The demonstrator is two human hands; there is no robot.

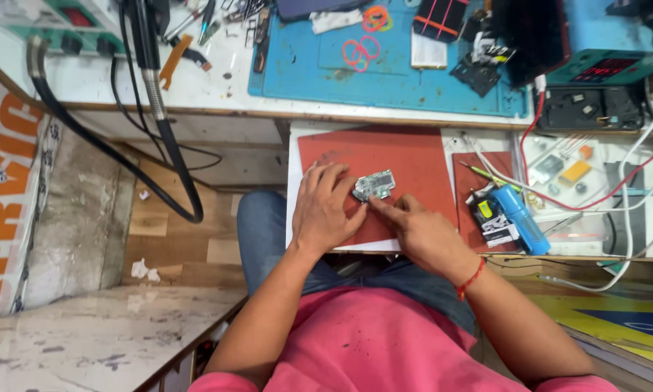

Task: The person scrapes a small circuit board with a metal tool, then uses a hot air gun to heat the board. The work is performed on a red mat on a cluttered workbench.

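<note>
A white table (pixel 217 87) is seen across the top, edged in wood, with a blue work mat (pixel 392 80) laid on it. Below it a lower shelf (pixel 617 181) is cluttered with cables. A black hose (pixel 123 156) is hung down over a wooden floor (pixel 174 239). A worn marble slab (pixel 87 334) is lit evenly at lower left, beside an orange-lettered banner (pixel 7 189).

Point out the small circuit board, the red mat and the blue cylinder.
small circuit board (pixel 374 185), head view, middle of the board.
red mat (pixel 406 156), head view, bare upper part.
blue cylinder (pixel 519 218), head view, middle of its body.
</note>
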